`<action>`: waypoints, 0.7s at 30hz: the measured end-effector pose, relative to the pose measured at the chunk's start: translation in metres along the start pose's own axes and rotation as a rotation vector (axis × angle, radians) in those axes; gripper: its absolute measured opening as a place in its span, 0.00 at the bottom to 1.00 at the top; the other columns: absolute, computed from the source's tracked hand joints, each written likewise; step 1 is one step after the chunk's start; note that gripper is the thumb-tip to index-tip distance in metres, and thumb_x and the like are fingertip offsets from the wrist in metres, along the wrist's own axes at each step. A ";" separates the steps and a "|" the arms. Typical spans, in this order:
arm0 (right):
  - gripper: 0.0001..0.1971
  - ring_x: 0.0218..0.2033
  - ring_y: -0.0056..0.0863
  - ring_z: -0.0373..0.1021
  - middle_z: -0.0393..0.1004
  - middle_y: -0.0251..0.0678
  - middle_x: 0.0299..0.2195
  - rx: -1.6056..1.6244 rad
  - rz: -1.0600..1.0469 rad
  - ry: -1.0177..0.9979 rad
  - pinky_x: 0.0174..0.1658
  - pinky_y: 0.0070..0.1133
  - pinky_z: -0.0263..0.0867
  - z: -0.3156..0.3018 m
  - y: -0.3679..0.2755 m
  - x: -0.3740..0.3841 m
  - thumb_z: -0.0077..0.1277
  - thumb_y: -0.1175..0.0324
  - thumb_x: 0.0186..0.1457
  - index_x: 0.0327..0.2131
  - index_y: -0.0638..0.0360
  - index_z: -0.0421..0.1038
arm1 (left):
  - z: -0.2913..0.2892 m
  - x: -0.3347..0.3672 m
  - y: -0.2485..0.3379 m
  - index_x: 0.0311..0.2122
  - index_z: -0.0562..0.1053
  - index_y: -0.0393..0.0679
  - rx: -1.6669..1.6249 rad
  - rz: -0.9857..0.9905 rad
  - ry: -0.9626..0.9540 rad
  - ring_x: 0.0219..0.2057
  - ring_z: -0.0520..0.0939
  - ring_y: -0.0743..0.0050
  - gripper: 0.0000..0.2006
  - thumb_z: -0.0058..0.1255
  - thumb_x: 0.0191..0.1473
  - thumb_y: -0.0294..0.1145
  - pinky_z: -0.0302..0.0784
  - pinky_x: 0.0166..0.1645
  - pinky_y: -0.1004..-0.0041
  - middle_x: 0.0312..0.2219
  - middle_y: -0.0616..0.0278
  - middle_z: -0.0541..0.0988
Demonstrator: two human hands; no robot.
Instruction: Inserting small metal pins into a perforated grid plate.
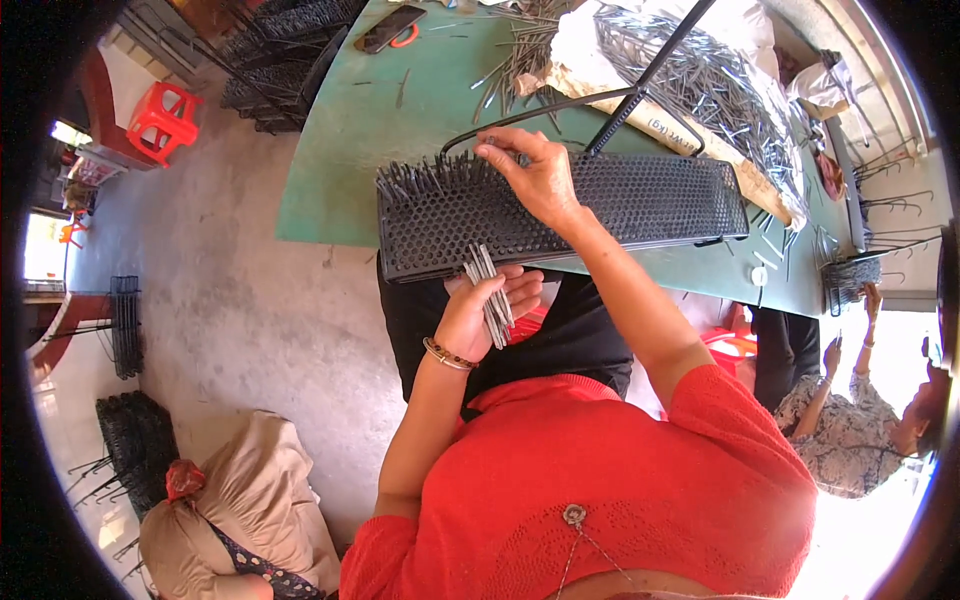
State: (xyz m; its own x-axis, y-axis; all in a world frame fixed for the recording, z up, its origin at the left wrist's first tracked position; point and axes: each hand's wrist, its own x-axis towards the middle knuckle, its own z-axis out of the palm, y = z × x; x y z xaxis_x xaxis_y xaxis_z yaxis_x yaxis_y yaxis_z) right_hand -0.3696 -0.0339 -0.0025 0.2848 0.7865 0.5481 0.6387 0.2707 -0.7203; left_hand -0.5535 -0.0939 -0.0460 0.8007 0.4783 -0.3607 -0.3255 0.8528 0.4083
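Two hands work at a big green bench [340, 130]. Its near edge runs just under the fingers of the right hand. Past those fingers, farther up the bench, lies a large heap of grey nails [720, 80] on pale paper.

A long black tray full of small holes [650, 195] rests on the near edge of the bench. It reaches well out to both sides of the right fingers. Many nails stand up in its holes just left of those fingers.

The right hand [540, 180] lies on top of the tray. Its fingers [495, 150] are pinched together at the far edge of the tray, but what they pinch is too small to see.

The left hand [485, 310] is below the tray, just under its near edge. Its fingers [525, 290] are curled tight around a bunch of nails [492, 295]. The bunch's top ends touch the tray's near edge.
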 end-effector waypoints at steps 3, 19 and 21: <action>0.09 0.27 0.22 0.71 0.77 0.33 0.28 0.002 0.005 0.007 0.38 0.20 0.64 0.001 0.001 0.001 0.58 0.68 0.47 0.34 0.58 0.75 | 0.002 0.002 0.000 0.47 0.65 0.30 0.002 -0.027 0.016 0.48 0.73 0.52 0.16 0.40 0.57 0.30 0.69 0.53 0.58 0.46 0.40 0.71; 0.12 0.30 0.29 0.68 0.76 0.30 0.27 -0.132 -0.174 -0.002 0.39 0.25 0.60 0.005 -0.001 -0.009 0.57 0.69 0.45 0.37 0.52 0.74 | 0.002 -0.001 0.000 0.47 0.65 0.27 0.002 -0.019 0.039 0.48 0.73 0.55 0.16 0.42 0.57 0.27 0.69 0.55 0.63 0.45 0.41 0.71; 0.13 0.32 0.28 0.68 0.76 0.30 0.30 -0.211 -0.231 -0.023 0.40 0.24 0.59 0.005 0.002 -0.009 0.57 0.69 0.45 0.38 0.52 0.74 | 0.002 0.000 0.000 0.46 0.65 0.27 0.006 -0.018 0.036 0.48 0.74 0.55 0.15 0.42 0.57 0.28 0.69 0.55 0.63 0.44 0.41 0.71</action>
State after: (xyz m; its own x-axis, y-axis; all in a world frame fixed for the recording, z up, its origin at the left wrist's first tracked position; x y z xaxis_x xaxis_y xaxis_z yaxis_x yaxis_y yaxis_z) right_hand -0.3744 -0.0378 -0.0116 0.1000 0.7301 0.6760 0.8194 0.3249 -0.4722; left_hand -0.5528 -0.0945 -0.0441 0.7877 0.4704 -0.3977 -0.3085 0.8601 0.4063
